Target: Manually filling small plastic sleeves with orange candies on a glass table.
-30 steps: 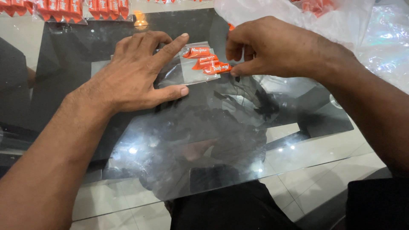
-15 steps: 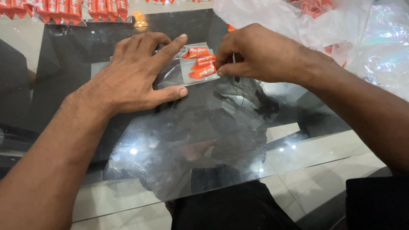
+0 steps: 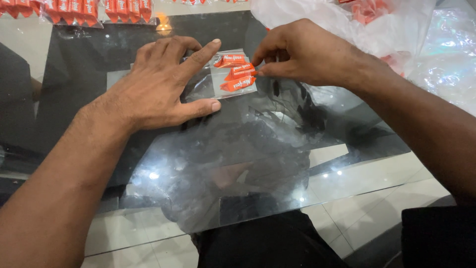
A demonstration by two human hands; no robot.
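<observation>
I see a small clear pouch point(image 3: 225, 77) lying flat on the glass tabletop point(image 3: 277, 164), toward its far edge, with three orange wrapped sweets point(image 3: 237, 73) inside it. My left hand point(image 3: 158, 87) lies open and spread, palm down, on the pouch's left part; the forefinger stretches along its far side and the thumb along its near side, so the sweets sit just beyond the fingertips. My right hand point(image 3: 307, 52) comes in from the right with thumb and forefinger pinched on the pouch's right edge, touching the sweets. At the far left corner lie rows of orange packets point(image 3: 74, 10). At the far right lies a heap of crumpled clear plastic bags point(image 3: 396, 25). The dark glass mirrors ceiling lights, and pale floor tiles point(image 3: 372, 183) show through it.
</observation>
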